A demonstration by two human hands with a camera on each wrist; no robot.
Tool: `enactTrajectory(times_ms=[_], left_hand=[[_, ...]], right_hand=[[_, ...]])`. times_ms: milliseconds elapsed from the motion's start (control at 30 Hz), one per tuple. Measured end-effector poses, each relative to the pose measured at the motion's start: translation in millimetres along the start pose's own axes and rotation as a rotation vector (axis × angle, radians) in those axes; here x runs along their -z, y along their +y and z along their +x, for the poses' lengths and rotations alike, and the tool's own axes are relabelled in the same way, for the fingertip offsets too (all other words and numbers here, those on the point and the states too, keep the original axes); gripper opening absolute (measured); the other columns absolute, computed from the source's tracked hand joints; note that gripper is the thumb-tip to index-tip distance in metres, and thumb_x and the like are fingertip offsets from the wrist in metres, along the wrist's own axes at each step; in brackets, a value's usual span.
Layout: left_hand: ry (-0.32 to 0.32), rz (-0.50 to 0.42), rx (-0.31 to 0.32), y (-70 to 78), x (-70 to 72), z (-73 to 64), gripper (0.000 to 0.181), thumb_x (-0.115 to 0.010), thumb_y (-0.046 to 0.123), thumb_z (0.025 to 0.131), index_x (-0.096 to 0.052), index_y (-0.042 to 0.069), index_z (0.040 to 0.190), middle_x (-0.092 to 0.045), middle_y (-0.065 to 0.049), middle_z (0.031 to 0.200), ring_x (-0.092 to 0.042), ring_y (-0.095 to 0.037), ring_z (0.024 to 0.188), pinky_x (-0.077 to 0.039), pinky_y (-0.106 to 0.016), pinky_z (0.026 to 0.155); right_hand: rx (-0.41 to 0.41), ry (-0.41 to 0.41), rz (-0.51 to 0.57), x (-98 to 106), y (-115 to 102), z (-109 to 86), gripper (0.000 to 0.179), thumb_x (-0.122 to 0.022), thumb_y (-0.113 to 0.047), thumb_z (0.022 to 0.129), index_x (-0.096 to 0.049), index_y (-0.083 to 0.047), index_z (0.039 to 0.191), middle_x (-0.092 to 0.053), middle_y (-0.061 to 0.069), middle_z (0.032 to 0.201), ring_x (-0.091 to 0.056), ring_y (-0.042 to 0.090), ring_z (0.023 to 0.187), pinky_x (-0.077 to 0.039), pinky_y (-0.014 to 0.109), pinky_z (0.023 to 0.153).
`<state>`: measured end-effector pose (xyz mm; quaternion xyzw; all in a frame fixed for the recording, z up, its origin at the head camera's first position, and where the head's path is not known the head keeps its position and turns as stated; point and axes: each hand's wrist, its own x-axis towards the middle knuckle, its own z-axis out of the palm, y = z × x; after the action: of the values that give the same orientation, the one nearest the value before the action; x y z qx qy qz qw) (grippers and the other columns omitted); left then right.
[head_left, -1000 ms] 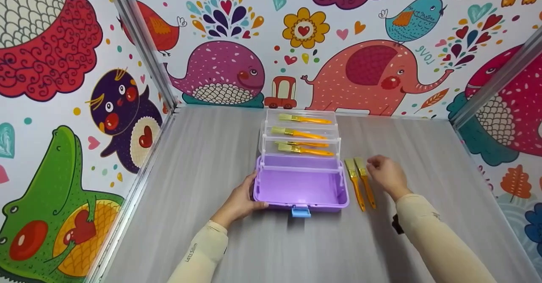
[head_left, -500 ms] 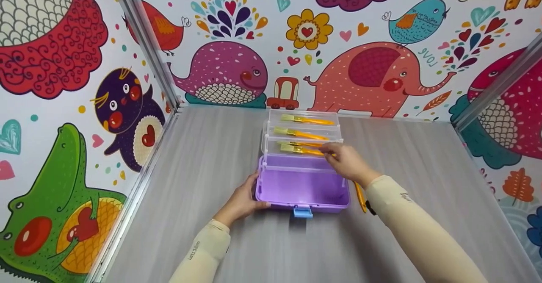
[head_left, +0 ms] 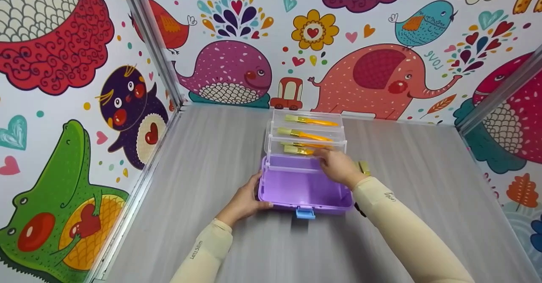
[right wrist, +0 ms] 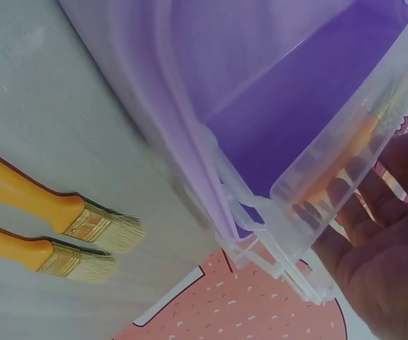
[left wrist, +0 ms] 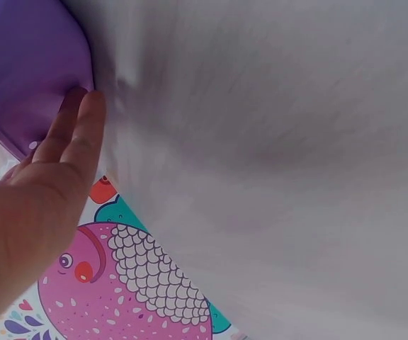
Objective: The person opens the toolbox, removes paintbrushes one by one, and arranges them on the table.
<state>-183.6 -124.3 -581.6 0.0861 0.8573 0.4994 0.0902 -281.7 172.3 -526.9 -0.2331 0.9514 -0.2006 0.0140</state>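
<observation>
A purple storage box (head_left: 292, 185) stands open, its clear plastic trays (right wrist: 292, 185) fanned out in steps behind it. My left hand (head_left: 243, 200) holds the box's front left corner, thumb at the front and fingers (left wrist: 76, 138) along the side wall. In the lowest tray lies a paintbrush (head_left: 296, 149) with an orange handle. My right hand (head_left: 338, 166) reaches into that tray, fingers around the handle, which shows through the clear wall in the right wrist view. The handle's end is hidden by the hand.
More orange paintbrushes lie in the upper tray (head_left: 313, 121) and middle tray. Two loose brushes (right wrist: 27, 191) lie on the table right of the box, mostly under my right forearm in the head view. A blue latch (head_left: 305, 213) hangs at the front. Printed walls enclose the grey table (head_left: 203, 147).
My right hand has moved left from beside the loose brushes to the paintbrush in the lowest tray. The left hand has stayed on the box.
</observation>
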Motion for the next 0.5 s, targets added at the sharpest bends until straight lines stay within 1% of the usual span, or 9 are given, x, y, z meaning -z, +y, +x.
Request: enactTrajectory(times_ms=[100,200,367,500], left_hand=[[-0.002,-0.010,-0.010,-0.2,0.8,0.0,0.105,-0.090,0.014,0.071,-0.028,0.002,0.155,-0.044,-0.025,0.148,-0.042,-0.038,0.136,-0.030,-0.049,0.114],[0.004,-0.007,-0.019,-0.4,1.1,0.0,0.105,-0.090,0.014,0.071,-0.029,0.001,0.154,-0.044,-0.026,0.148,-0.042,-0.039,0.135,-0.030,-0.050,0.113],[0.014,0.011,-0.011,-0.7,0.8,-0.1,0.105,-0.091,0.016,0.070,-0.030,0.003,0.155,-0.044,-0.027,0.147,-0.042,-0.041,0.135,-0.030,-0.052,0.113],[0.019,0.019,-0.009,0.0,0.5,-0.4,0.105,-0.091,0.016,0.070,-0.030,0.004,0.154,-0.044,-0.027,0.147,-0.042,-0.042,0.134,-0.030,-0.053,0.112]], right_hand=[[0.008,0.024,-0.029,-0.2,0.4,-0.1,0.027,-0.057,-0.003,0.094,-0.070,-0.006,0.118,-0.069,0.014,0.115,-0.067,0.033,0.099,-0.053,0.051,0.086],[-0.024,0.023,-0.057,0.6,-1.4,0.3,0.028,-0.059,-0.004,0.094,-0.072,-0.009,0.119,-0.069,0.011,0.117,-0.068,0.032,0.099,-0.054,0.050,0.085],[-0.049,0.032,-0.115,0.0,-3.8,3.6,0.029,-0.063,-0.003,0.093,-0.074,-0.014,0.118,-0.071,0.006,0.115,-0.068,0.029,0.099,-0.055,0.048,0.087],[-0.053,0.048,-0.148,-1.8,-3.9,5.9,0.030,-0.065,-0.001,0.091,-0.075,-0.014,0.116,-0.070,0.006,0.114,-0.068,0.029,0.099,-0.054,0.049,0.088]])
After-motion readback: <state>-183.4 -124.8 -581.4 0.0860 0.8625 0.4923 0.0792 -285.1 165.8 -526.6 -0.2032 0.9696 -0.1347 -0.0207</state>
